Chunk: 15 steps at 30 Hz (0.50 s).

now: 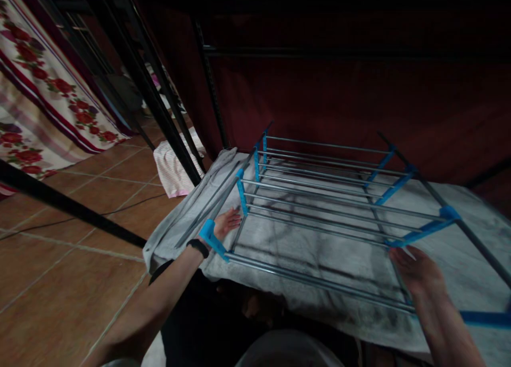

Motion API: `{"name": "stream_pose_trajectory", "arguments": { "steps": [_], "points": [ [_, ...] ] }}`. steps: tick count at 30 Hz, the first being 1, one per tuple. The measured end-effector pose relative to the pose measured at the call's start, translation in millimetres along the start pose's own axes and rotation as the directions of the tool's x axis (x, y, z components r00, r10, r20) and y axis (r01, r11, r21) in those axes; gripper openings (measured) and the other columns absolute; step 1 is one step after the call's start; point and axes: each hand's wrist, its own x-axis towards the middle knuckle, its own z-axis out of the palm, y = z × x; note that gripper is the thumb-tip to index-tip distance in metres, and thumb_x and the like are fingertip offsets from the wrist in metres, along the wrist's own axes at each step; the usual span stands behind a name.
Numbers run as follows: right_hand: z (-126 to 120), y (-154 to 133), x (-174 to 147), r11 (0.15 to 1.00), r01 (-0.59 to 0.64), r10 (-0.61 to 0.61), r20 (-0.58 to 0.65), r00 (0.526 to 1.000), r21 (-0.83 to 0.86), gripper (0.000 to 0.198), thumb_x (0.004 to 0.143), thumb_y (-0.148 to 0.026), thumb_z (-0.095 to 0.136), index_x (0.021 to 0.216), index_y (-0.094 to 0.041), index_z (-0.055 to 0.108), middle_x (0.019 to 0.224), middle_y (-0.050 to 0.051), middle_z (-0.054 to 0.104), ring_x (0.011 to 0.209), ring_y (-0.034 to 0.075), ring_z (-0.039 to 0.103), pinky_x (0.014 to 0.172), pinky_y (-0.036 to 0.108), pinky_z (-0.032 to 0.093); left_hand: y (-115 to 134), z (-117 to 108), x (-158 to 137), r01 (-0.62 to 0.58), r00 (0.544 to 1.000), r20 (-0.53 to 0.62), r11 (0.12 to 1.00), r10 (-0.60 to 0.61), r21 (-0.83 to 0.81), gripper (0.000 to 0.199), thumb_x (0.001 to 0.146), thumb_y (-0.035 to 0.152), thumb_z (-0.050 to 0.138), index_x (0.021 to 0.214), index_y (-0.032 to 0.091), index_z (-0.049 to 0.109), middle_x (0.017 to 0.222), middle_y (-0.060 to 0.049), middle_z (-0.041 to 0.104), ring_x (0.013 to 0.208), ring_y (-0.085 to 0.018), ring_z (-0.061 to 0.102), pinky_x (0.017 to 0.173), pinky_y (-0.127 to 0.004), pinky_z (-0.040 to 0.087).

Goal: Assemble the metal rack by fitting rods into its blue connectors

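Note:
A rack of thin metal tubes (315, 190) with blue plastic brackets (241, 192) lies across a grey-white cloth (311, 239). My left hand (227, 222), a dark band on its wrist, is at the rack's near left corner. Its fingers are stretched out beside the blue corner bracket (213, 240), and nothing shows in them. On the other side, my right hand (419, 271) is at a blue bracket (423, 233). Its fingers look extended under that bracket's near end; whether they touch it I cannot tell.
Loose metal tubes (211, 202) lie on the cloth left of the rack. Dark metal posts (147, 85) and a slanting bar (72, 202) stand at the left, over a tiled floor (80, 260). A striped cloth (173, 167) and a flowered curtain (51, 85) are beyond.

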Motion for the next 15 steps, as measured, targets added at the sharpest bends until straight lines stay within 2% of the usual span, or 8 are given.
{"name": "stream_pose_trajectory", "arguments": {
  "steps": [3, 4, 5, 7, 9, 11, 13, 15],
  "points": [
    [0, 3, -71, 0.979, 0.19, -0.166, 0.242, 0.956, -0.08, 0.028, 0.074, -0.04, 0.062, 0.097, -0.026, 0.07, 0.109, 0.01, 0.071, 0.104, 0.028, 0.069, 0.108, 0.053, 0.048, -22, -18, -29, -0.075, 0.997, -0.022, 0.994, 0.073, -0.081, 0.035, 0.089, 0.036, 0.067, 0.111, 0.01, 0.068, 0.11, -0.017, 0.072, 0.104, -0.026, 0.067, 0.094, -0.035, 0.05],
    [0, 8, -94, 0.934, 0.3, -0.24, 0.278, 0.93, -0.196, 0.03, 0.078, -0.043, 0.061, 0.102, -0.028, 0.072, 0.113, 0.009, 0.072, 0.109, 0.029, 0.067, 0.111, 0.054, 0.046, -32, -23, -38, -0.103, 0.994, -0.039, 0.989, 0.1, -0.106, 0.035, 0.089, 0.036, 0.067, 0.111, 0.01, 0.068, 0.109, -0.017, 0.072, 0.104, -0.026, 0.068, 0.094, -0.035, 0.052],
    [1, 15, -113, 0.836, 0.422, -0.306, 0.34, 0.889, -0.352, 0.032, 0.084, -0.046, 0.059, 0.108, -0.029, 0.072, 0.118, 0.008, 0.071, 0.114, 0.03, 0.065, 0.114, 0.054, 0.042, -42, -25, -47, -0.128, 0.99, -0.066, 0.984, 0.121, -0.127, 0.036, 0.089, 0.038, 0.066, 0.111, 0.01, 0.068, 0.108, -0.017, 0.073, 0.104, -0.026, 0.069, 0.094, -0.035, 0.053],
    [3, 34, -140, 0.572, 0.668, -0.389, 0.559, 0.732, -0.476, 0.038, 0.093, -0.048, 0.05, 0.12, -0.029, 0.069, 0.124, 0.007, 0.07, 0.12, 0.03, 0.062, 0.114, 0.054, 0.041, -63, -25, -60, -0.161, 0.98, -0.136, 0.977, 0.142, -0.138, 0.039, 0.087, 0.041, 0.067, 0.11, 0.01, 0.069, 0.104, -0.016, 0.074, 0.103, -0.026, 0.07, 0.094, -0.036, 0.053],
    [5, 56, -151, 0.282, 0.867, -0.402, 0.77, 0.496, -0.411, 0.042, 0.099, -0.045, 0.043, 0.128, -0.025, 0.065, 0.126, 0.008, 0.07, 0.12, 0.029, 0.062, 0.112, 0.052, 0.042, -82, -19, -69, -0.202, 0.963, -0.203, 0.973, 0.176, -0.114, 0.041, 0.083, 0.043, 0.069, 0.108, 0.01, 0.07, 0.101, -0.015, 0.076, 0.105, -0.027, 0.07, 0.099, -0.039, 0.052],
    [7, 73, -150, 0.046, 0.953, -0.377, 0.878, 0.295, -0.3, 0.043, 0.103, -0.04, 0.038, 0.131, -0.021, 0.063, 0.124, 0.01, 0.071, 0.117, 0.027, 0.064, 0.111, 0.049, 0.043, -94, -8, -73, -0.264, 0.94, -0.241, 0.962, 0.24, -0.071, 0.042, 0.078, 0.044, 0.071, 0.103, 0.011, 0.073, 0.103, -0.014, 0.077, 0.112, -0.029, 0.068, 0.106, -0.042, 0.047],
    [8, 83, -145, -0.091, 0.963, -0.345, 0.915, 0.207, -0.252, 0.041, 0.105, -0.035, 0.035, 0.131, -0.018, 0.061, 0.121, 0.009, 0.072, 0.113, 0.025, 0.066, 0.11, 0.047, 0.041, -100, 2, -76, -0.327, 0.916, -0.258, 0.944, 0.307, -0.037, 0.042, 0.076, 0.047, 0.069, 0.097, 0.011, 0.075, 0.103, -0.014, 0.077, 0.118, -0.031, 0.065, 0.111, -0.045, 0.043],
    [10, 86, -143, -0.132, 0.959, -0.315, 0.928, 0.198, -0.249, 0.039, 0.106, -0.033, 0.035, 0.131, -0.017, 0.06, 0.12, 0.009, 0.073, 0.111, 0.024, 0.067, 0.11, 0.047, 0.04, -101, 10, -77, -0.366, 0.9, -0.261, 0.931, 0.35, -0.014, 0.043, 0.077, 0.049, 0.063, 0.092, 0.011, 0.076, 0.099, -0.015, 0.078, 0.117, -0.032, 0.065, 0.111, -0.045, 0.042]
  ]
}}
